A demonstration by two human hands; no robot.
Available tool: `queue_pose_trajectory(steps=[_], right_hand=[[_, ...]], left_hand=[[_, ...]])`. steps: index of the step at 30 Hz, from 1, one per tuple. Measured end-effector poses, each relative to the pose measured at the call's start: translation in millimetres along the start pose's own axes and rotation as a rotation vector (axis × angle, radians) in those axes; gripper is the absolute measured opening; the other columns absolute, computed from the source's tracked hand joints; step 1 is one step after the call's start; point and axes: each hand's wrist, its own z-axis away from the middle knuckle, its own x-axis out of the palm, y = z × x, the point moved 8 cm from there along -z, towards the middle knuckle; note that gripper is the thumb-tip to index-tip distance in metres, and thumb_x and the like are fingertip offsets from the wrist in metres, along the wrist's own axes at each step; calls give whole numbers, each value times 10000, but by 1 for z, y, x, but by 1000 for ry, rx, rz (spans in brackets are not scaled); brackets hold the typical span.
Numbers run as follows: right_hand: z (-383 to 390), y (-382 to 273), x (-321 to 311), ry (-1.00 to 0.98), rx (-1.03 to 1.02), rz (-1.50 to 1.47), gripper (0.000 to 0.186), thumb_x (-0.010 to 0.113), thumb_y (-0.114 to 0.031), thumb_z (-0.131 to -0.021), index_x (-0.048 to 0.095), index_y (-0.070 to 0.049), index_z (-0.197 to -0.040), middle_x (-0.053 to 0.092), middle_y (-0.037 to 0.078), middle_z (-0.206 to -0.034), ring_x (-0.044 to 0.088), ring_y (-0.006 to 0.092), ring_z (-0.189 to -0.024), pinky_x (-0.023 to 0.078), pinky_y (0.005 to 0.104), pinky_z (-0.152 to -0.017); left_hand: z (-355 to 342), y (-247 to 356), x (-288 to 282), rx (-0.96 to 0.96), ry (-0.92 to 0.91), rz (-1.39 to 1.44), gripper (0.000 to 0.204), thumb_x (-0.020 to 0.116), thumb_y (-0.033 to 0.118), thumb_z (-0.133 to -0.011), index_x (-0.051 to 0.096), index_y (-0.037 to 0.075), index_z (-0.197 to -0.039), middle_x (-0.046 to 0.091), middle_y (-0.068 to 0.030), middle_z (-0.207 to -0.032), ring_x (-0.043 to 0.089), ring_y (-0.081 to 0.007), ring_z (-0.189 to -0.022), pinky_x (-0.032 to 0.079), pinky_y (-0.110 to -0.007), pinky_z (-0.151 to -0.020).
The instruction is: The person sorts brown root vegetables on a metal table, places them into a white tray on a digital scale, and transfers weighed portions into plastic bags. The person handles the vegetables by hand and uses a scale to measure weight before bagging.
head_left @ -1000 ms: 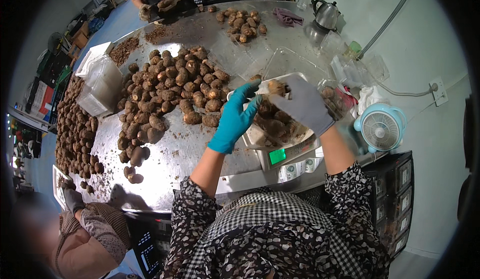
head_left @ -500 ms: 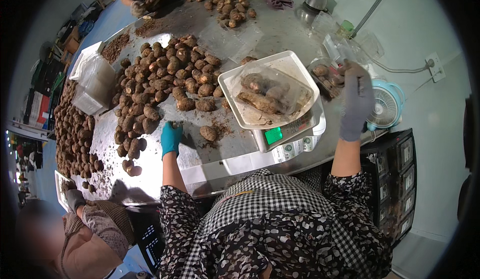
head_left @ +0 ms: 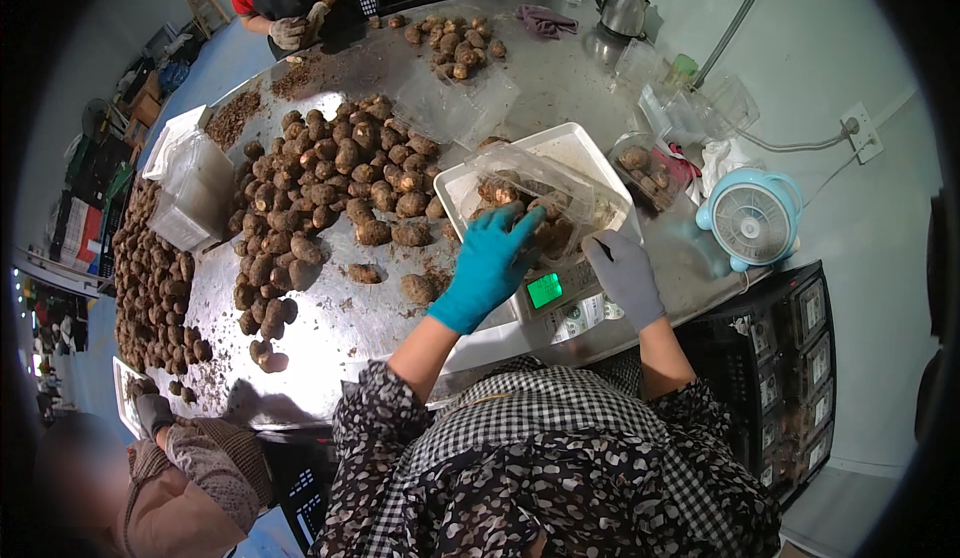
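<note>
A clear plastic box [head_left: 548, 180] of brown, rough-skinned tubers, taro by their look, sits in the white tray [head_left: 610, 161] of a weighing scale with a lit green display [head_left: 545, 290]. Over the box's near left part lies my left hand [head_left: 485, 268] in a teal glove. Its fingers are spread and touch the box or the tubers. At the tray's near right corner my right hand [head_left: 628, 276], grey-gloved, has its fingertips drawn together by the box's edge. What they pinch, if anything, I cannot make out. A loose tuber [head_left: 417, 289] rests left of the scale.
A large tuber heap [head_left: 330, 158] covers the table's left-middle. Stacked clear boxes [head_left: 190, 193] stand at left, a filled box [head_left: 645, 170] right of the scale, beside a blue fan [head_left: 750, 220]. Black crates [head_left: 790, 358] stand at right. Co-workers are at far left [head_left: 300, 18] and near left [head_left: 195, 483].
My left hand has moved right from the table onto the box in the tray. My right hand has come down and left to the tray's corner. A small tuber now shows where my left hand was.
</note>
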Motion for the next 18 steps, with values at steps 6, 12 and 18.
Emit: queue_pose_trajectory(steps=[6, 12, 18], right_hand=[[-7, -5, -1, -38, 5, -36, 229, 583, -252, -875, 630, -33, -921, 645, 176, -815, 630, 325, -749, 494, 354, -682], [-9, 2, 11, -67, -27, 1, 206, 587, -235, -862, 615, -34, -899, 632, 195, -798, 615, 358, -748, 485, 386, -657], [-23, -17, 23, -68, -102, 19, 220, 568, -259, -866, 613, -45, -891, 629, 202, -788, 615, 377, -750, 482, 423, -653]], left_hand=[[-15, -47, 3, -52, 51, 57, 369, 660, -44, -712, 617, 65, -1062, 595, -152, -1019, 586, -329, -917, 498, -367, -783], [-7, -79, -15, -163, 162, 214, 347, 629, -57, -733, 622, 61, -1059, 605, -136, -983, 592, -315, -909, 490, -368, -750], [-9, -69, 28, -131, -146, 639, 399, 574, -106, -700, 630, 75, -1051, 593, -157, -973, 568, -341, -896, 491, -383, -774]])
